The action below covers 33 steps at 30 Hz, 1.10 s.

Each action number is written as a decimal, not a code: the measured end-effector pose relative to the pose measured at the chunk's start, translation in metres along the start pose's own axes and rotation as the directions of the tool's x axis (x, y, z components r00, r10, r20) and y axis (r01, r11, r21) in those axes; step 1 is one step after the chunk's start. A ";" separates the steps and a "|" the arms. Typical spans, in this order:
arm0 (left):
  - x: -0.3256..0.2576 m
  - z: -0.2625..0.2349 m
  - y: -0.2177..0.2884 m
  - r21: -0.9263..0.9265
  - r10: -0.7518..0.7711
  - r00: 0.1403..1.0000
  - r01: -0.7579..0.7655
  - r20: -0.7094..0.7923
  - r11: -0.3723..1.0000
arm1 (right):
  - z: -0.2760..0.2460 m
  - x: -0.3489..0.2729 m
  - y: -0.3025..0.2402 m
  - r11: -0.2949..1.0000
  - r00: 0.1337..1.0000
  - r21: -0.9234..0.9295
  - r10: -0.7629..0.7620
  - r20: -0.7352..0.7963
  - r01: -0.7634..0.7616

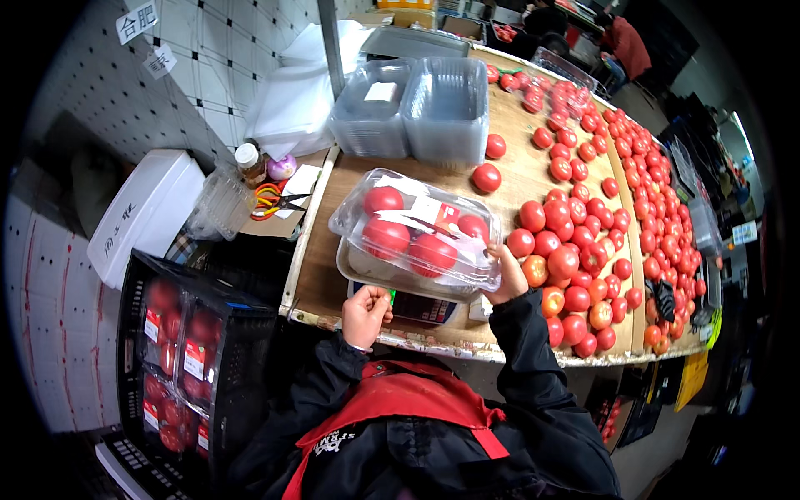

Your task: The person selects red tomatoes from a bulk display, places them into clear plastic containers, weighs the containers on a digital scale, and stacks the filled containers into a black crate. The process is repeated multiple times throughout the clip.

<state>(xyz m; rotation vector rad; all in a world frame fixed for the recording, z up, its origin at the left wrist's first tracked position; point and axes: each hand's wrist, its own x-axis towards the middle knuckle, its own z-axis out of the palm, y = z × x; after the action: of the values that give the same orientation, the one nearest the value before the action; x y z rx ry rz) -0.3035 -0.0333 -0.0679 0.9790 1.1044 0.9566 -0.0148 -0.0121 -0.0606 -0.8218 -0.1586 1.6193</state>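
Note:
A clear plastic box of tomatoes (432, 254) with a red-and-white label is in front of me, over the metal pan (354, 265) of a weighing scale (425, 308). Its right end is in my right hand (506, 277), thumb and fingers closed on the rim. My left hand (365, 317) is closed in a pinch at the scale's front left, apart from the box. A small bright green piece (392, 297) shows at its fingertips; what it is cannot be made out. The box partly covers the pan and scale.
Stacked clear empty boxes (446, 108) stand behind. Loose tomatoes (575, 267) pile on the table's right. At left are scissors (271, 202), an onion (282, 167), a jar (248, 162) and a white foam box (146, 212). A black crate (242, 358) holds packed tomatoes. People work far off.

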 end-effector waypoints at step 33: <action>-0.411 -0.269 0.104 -0.449 -0.051 0.625 -0.499 -0.779 0.741 | 0.383 -0.104 0.296 0.412 0.259 -0.899 0.893 0.367 -0.150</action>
<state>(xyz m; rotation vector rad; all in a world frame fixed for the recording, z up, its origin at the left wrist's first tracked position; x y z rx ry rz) -0.6527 -0.3564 0.0933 0.0956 1.1777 1.9384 -0.4794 -0.0474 0.1071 -0.5555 -1.5172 2.7242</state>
